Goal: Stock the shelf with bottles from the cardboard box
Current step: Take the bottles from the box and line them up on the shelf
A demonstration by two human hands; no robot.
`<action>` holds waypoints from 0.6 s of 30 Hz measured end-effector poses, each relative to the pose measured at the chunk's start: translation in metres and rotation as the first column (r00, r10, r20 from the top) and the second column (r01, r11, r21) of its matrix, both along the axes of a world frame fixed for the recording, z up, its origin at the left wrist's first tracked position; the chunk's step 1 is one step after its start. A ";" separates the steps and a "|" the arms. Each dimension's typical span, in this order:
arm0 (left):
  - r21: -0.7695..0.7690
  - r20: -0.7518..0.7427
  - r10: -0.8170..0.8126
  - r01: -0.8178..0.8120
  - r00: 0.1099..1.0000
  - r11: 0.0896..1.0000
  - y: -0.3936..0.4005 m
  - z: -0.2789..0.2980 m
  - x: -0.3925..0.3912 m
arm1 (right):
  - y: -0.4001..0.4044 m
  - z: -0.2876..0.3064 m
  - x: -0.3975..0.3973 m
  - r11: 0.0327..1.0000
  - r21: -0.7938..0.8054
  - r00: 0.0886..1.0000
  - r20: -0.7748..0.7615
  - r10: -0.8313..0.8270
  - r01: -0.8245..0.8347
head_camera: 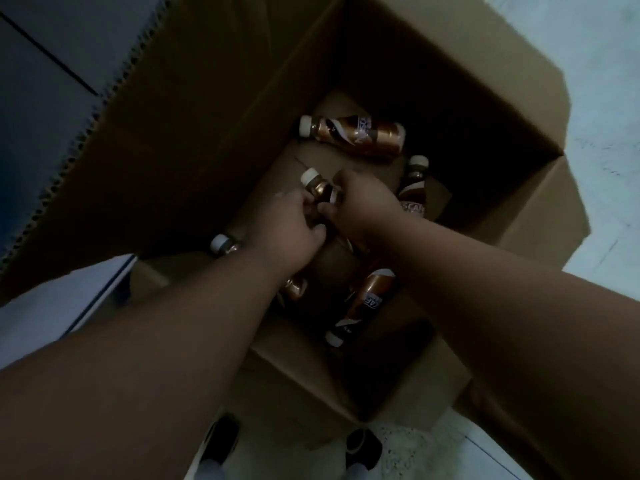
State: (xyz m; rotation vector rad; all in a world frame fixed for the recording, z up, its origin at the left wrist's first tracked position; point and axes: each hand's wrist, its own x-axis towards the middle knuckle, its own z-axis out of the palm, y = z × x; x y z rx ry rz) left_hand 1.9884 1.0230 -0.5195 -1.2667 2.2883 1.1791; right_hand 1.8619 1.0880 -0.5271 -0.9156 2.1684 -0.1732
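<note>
A large open cardboard box (194,140) fills the view, with several brown coffee bottles with white caps lying on its floor. Both my arms reach down into it. My left hand (287,223) and my right hand (363,202) meet at one bottle (317,185) in the middle, both with fingers closed around its body; its white cap sticks out above them. Another bottle (360,135) lies on its side at the far end. A third (414,188) lies at the right. One more (363,303) lies under my right forearm, and another (223,244) peeks out by my left arm.
The box flaps stand up on the left and far side and fold out on the right (554,216). Pale floor (606,98) lies beyond it. A dark panel (41,81) rises at the upper left. A white edge (62,299) is beside my left arm. My shoes (363,445) show below.
</note>
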 end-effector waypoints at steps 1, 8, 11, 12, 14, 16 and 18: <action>0.006 0.007 -0.004 0.004 1.000 1.000 -0.001 -0.007 0.000 | -0.003 -0.011 0.002 0.998 0.044 0.999 -0.006 0.041 -0.041; 0.121 0.040 0.063 -0.067 0.997 0.990 -0.007 -0.018 0.000 | -0.016 -0.022 -0.004 0.990 0.062 0.986 0.109 -0.130 0.124; 0.213 -0.045 0.117 -0.104 0.992 0.971 -0.002 0.023 0.000 | -0.002 0.034 -0.013 0.897 -0.024 0.842 0.357 -0.404 0.441; 0.224 -0.080 0.117 -0.096 0.990 0.970 0.000 0.043 -0.001 | 0.003 0.056 -0.017 0.873 -0.045 0.815 0.385 -0.434 0.486; 0.222 -0.155 0.123 -0.087 0.980 0.971 0.005 0.083 -0.002 | 0.011 0.104 -0.022 0.829 -0.107 0.776 0.433 -0.458 0.549; 0.225 -0.249 0.150 -0.094 0.957 0.970 0.010 0.124 -0.003 | 0.014 0.152 -0.024 0.804 -0.210 0.787 0.443 -0.429 0.557; 0.212 -0.338 0.152 -0.082 0.929 0.974 0.013 0.166 -0.005 | 0.014 0.200 -0.022 0.802 -0.337 0.850 0.380 -0.364 0.494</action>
